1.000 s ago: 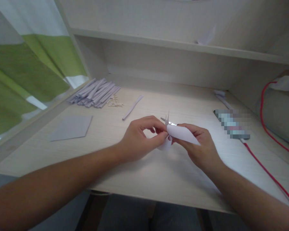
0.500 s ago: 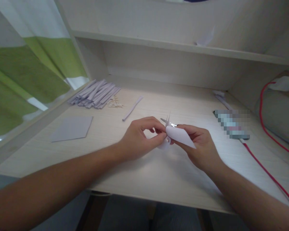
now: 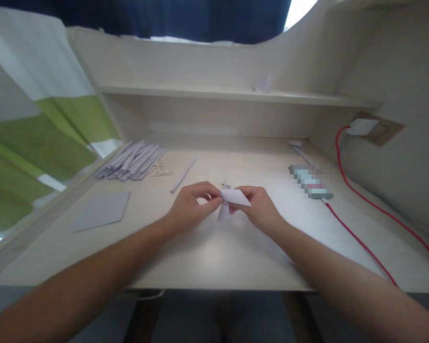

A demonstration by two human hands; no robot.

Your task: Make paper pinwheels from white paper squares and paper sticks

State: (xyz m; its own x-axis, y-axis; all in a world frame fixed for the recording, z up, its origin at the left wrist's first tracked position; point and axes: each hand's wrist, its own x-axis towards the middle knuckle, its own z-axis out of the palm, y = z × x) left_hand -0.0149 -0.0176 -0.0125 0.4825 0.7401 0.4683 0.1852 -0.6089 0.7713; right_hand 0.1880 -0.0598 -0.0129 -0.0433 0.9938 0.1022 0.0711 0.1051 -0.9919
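Head view: both hands point(image 3: 223, 207) pinch a white paper piece point(image 3: 236, 196), its lower fold partly hidden.

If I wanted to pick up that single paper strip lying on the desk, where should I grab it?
Probably at the near end of the single paper strip, coming from above. It lies flat and thin, slanting away from you, apart from the pile of strips, with bare desk on both sides for pinching fingers.
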